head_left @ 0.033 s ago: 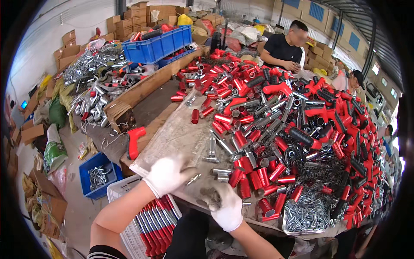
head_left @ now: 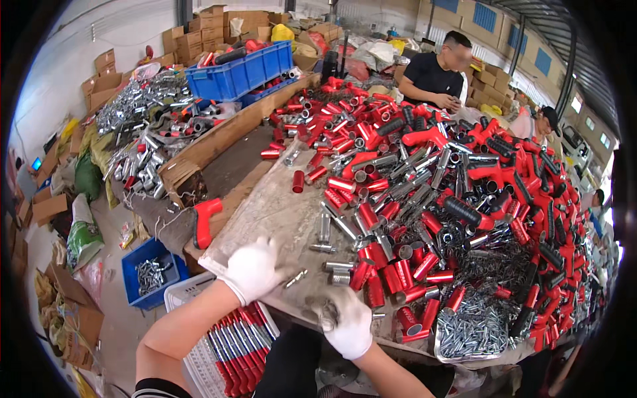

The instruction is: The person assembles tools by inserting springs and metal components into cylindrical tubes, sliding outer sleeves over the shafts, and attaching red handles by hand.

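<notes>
My left hand [head_left: 255, 270], in a white glove with a soiled thumb, hovers over the near edge of the worktable. Its blurred fingers are apart, and nothing shows in them. A small metal pin-like part [head_left: 296, 278] lies on the table just off the thumb. My right hand [head_left: 346, 322], gloved in white with grey, dirty fingertips, is curled closed near the table edge. What it holds, if anything, is hidden. Close by lie short metal tubes [head_left: 338, 266] and red cylinders [head_left: 375, 289].
A large heap of red and chrome parts [head_left: 424, 186] covers the table's right side. A metal tray [head_left: 472, 331] holds small pins. Left stand a red pistol-shaped part [head_left: 207, 222], a blue bin [head_left: 133, 298] and a white crate [head_left: 199, 358]. A co-worker [head_left: 431, 76] stands across the table.
My left hand's fingers have drawn back slightly from the small metal part, which stays on the table. The right hand stays curled in nearly the same place. The view has shifted slightly.
</notes>
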A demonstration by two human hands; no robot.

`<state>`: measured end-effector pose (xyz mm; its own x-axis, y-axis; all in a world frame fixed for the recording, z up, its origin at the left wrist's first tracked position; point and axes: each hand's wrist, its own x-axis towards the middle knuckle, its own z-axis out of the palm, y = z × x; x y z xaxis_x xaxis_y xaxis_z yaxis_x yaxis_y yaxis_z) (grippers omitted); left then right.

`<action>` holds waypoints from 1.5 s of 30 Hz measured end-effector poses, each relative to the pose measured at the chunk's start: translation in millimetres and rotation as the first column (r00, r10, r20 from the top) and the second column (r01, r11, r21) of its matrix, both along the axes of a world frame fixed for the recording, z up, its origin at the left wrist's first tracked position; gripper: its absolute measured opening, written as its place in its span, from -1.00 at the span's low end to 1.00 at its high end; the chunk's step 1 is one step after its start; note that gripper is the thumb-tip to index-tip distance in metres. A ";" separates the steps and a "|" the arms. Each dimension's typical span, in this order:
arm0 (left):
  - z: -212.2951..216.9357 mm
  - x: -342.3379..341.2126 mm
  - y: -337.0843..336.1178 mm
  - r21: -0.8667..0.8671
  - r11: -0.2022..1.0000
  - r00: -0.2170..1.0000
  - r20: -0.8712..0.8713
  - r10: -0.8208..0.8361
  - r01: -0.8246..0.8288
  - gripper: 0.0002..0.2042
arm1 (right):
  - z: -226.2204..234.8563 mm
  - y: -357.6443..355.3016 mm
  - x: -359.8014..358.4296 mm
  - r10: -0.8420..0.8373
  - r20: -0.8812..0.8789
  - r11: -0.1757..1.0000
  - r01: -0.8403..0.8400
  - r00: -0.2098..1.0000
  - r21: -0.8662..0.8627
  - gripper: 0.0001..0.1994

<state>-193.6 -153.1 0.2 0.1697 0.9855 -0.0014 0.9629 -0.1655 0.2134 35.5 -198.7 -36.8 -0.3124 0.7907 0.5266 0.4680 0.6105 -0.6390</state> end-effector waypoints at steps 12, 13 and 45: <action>22.0 -11.5 280.0 0.291 0.951 0.979 0.198 0.047 -0.104 -0.69 | 11.2 -5.1 -2.9 0.167 0.032 0.986 -0.167 0.985 0.014 -0.79; 10.1 -19.4 297.2 0.231 0.970 0.990 0.131 0.044 -0.074 -0.65 | 10.8 -4.8 -3.7 0.159 0.005 0.987 -0.159 0.987 0.040 -0.80; 4.5 86.7 391.1 0.076 0.963 0.887 0.378 -0.267 0.258 -0.27 | 12.5 1.1 -3.4 0.126 0.161 0.989 -0.111 0.979 -0.100 -0.76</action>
<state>-106.9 238.0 4.6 0.4052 0.9037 0.1381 0.7290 -0.4106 0.5478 32.0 -197.6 -24.3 -0.4841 0.7845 0.3877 0.5003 0.6116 -0.6129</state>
